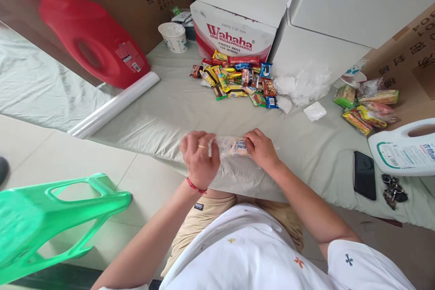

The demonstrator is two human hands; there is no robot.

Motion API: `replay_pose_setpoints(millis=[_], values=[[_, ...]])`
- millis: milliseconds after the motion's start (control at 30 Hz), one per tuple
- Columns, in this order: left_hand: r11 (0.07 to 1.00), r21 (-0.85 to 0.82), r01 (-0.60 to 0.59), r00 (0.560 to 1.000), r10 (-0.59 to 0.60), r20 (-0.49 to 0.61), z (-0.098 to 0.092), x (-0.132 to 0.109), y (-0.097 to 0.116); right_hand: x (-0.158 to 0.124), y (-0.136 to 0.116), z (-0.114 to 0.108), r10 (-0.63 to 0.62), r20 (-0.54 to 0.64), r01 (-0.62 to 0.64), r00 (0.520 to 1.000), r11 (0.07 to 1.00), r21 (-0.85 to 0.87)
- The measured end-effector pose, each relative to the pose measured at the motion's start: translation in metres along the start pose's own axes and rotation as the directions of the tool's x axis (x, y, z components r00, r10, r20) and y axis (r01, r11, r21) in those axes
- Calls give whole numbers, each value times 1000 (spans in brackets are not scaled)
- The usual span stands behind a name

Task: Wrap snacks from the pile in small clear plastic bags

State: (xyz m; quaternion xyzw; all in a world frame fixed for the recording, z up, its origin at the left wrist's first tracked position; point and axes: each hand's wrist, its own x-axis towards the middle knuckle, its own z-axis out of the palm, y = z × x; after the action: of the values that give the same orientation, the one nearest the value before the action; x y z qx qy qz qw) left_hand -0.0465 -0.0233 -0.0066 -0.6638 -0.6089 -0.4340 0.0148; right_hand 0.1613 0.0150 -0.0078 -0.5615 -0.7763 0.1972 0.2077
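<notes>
L hand [199, 158]: fingers closed, pinching one end of the clear film [222, 146]. R hand [261, 149]: fingers closed on the other end. Snack pkt [238, 147] sits inside the film between the hands, frame centre, over the near edge of the sheet [170, 113].

Step in hand (est.): wrapping a single pkt. Next move calls for even tension at both ends, since the film looks thin.

Snack pile [238, 81] is at upper centre, film roll [113, 105] at left.

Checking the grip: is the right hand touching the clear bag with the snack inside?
Touching. The head view shows the right hand pinching one end of the clear bag with its fingers.
</notes>
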Motion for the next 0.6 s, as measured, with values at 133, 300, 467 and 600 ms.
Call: replay_pose_setpoints(millis=[133, 300, 467, 600], values=[[876, -371, -307, 899, 395, 189, 13, -5, 37, 0, -2, -1, 5, 13, -5, 1000, 1000, -3], [963, -247, -106, 838, 220, 500, 52, -11, 29, 7, 15, -21, -6, 138, -19, 990, 984, 179], [973, -222, -56, 788, 180, 589, 55, -11, 13, 16, 61, -63, 80, 159, -119, 984, 960, 254], [975, -208, -77, 787, 187, 588, 54, -11, 14, 9, 81, -84, 199, -14, -190, 980, 953, 234]])
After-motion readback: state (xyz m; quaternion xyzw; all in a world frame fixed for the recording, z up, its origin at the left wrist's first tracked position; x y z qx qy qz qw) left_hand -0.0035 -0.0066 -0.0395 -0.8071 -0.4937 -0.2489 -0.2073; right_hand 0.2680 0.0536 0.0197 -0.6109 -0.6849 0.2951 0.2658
